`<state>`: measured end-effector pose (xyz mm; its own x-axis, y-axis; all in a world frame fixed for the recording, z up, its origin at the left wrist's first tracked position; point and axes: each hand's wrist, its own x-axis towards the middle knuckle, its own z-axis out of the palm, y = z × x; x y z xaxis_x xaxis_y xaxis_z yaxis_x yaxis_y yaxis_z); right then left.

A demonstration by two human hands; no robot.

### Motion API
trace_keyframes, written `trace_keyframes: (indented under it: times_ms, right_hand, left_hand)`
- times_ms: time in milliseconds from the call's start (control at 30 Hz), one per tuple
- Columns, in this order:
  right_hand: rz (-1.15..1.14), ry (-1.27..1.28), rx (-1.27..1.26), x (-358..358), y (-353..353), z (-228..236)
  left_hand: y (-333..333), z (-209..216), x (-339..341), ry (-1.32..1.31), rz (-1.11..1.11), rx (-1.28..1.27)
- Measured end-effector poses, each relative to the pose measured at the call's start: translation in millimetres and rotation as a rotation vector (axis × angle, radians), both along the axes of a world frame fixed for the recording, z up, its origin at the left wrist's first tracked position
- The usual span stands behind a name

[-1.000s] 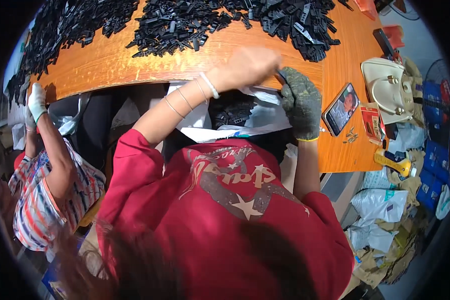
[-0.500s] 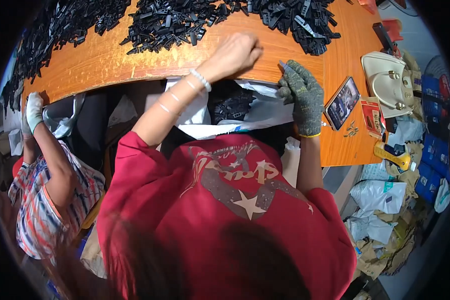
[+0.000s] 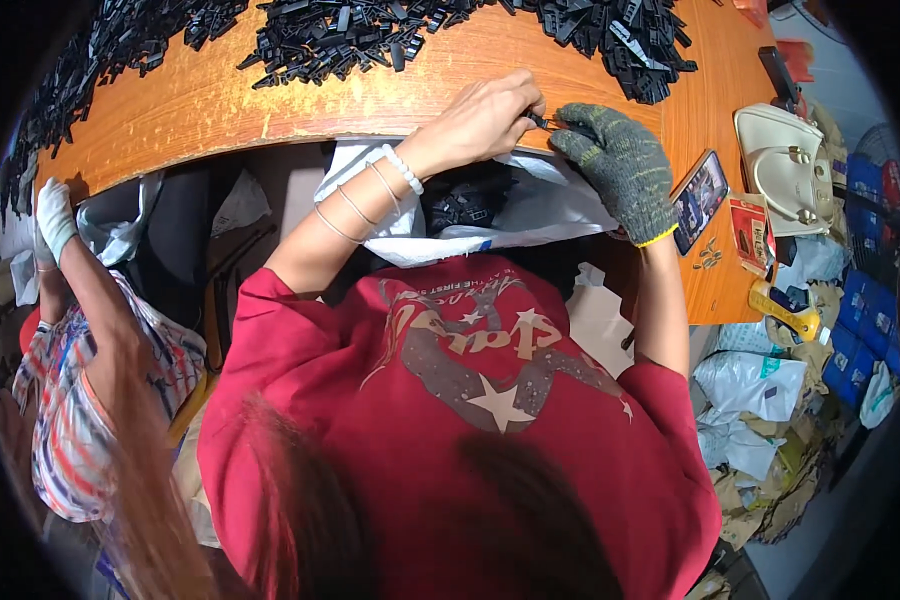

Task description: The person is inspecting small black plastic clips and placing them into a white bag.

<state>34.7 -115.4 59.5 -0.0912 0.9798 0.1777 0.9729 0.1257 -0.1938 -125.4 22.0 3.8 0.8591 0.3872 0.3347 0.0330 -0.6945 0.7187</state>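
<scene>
My left hand is bare, with bracelets on its wrist, and is closed in a pinch at the table's front edge. A small black plastic part shows between its fingertips and the other hand. My right hand wears a dark grey knitted glove, its bent fingers closed against the part's other end. What else the glove holds is hidden. Just below the hands, a white bag hangs open between my body and the table, with black plastic parts inside.
Heaps of black plastic parts cover the far side of the wooden table. On the right lie a phone, a red packet, a cream handbag and a yellow bottle. At left, a co-worker's gloved hand rests at the table edge.
My left hand has moved right and closer to the glove. The gloved hand has turned inward, and its fingers now meet the left fingertips at a black plastic part.
</scene>
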Motion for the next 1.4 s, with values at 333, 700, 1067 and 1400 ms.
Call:
trace_keyframes:
  times_ms: [333,700,1067,1400]
  right_hand:
    - [0.07,-0.267,-0.021,-16.2,35.7,13.3]
    - [-0.04,-0.184,-0.203,-25.0,44.7,16.5]
    - [-0.307,0.705,0.175,-39.4,-14.0,-2.7]
    - [-0.298,1.128,0.018,-43.3,-29.1,12.4]
  left_hand:
    - [0.7,3.4,-2.0,-0.016,-0.011,-0.068]
    - [1.7,9.2,-0.2,-0.017,-0.014,-0.202]
    - [19.8,29.8,-22.5,0.029,-0.182,-0.985]
    - [-9.3,33.2,-17.0,0.094,-0.268,-1.418]
